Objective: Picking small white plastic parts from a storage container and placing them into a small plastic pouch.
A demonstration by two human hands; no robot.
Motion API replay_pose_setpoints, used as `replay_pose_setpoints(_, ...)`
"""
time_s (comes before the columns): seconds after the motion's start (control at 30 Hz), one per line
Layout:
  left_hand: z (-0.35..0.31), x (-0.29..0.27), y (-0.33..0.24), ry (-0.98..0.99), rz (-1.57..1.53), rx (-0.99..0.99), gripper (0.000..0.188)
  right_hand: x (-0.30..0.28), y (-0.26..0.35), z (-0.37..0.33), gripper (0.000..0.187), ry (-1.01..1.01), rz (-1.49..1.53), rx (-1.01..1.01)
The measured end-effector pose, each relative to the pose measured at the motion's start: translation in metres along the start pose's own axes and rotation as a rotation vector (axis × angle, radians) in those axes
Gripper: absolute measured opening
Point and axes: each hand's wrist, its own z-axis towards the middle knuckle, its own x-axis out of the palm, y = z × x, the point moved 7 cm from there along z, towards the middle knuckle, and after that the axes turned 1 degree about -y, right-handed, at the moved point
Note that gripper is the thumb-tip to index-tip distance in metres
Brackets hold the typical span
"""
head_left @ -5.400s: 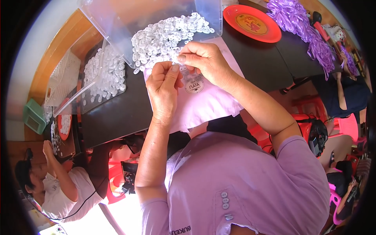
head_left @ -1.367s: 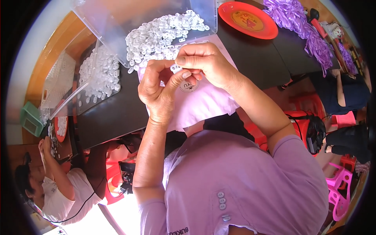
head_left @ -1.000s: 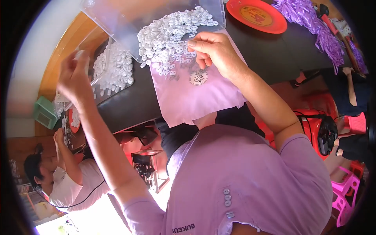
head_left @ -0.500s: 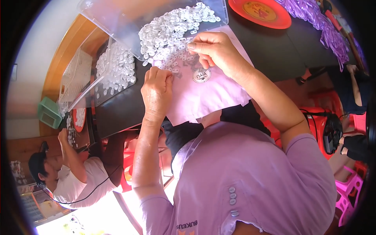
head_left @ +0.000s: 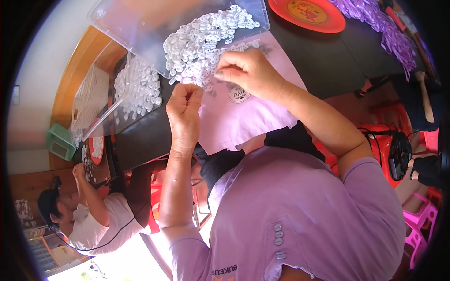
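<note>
My left hand (head_left: pixel 183 114) is closed in a pinch at the left edge of a pink-purple cloth (head_left: pixel 258 114) draped from the table edge over my lap. My right hand (head_left: pixel 255 75), also pinching, hovers over the cloth just right of the left hand. Whatever either hand holds is too small or hidden to make out. Beyond my fingers lie many small white oval pieces with two holes (head_left: pixel 194 47), heaped inside a see-through plastic bin (head_left: pixel 136 28) and spilling onto the cloth.
Left of the bin is another heap of white pieces (head_left: pixel 138 89). A red round tray (head_left: pixel 314 21) and a purple ribbon bundle (head_left: pixel 379 28) are on the dark table (head_left: pixel 323 61). At left, a co-worker (head_left: pixel 103 210) sits near a green basket (head_left: pixel 61 142).
My right hand has come down and to the left, closer to my left hand. My left hand has shifted slightly left and stays pinched. The co-worker's hands have moved a little.
</note>
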Motion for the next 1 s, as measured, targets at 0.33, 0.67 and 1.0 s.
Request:
replay_pose_setpoints(0.33,-0.004,0.036,-0.007,0.15,-0.961,-0.588,0.016,0.004,0.016,-0.003,0.015,0.027,0.087,-0.198)
replay_pose_setpoints(0.67,0.001,0.029,-0.003,0.105,-0.82,-0.462,0.011,0.008,-0.006,-0.001,0.005,0.119,0.397,0.263)
replay_pose_setpoints(1.0,0.002,0.02,-0.015,-0.061,-0.655,-0.311,0.009,0.007,-0.005,-0.003,0.009,0.17,0.315,0.31)
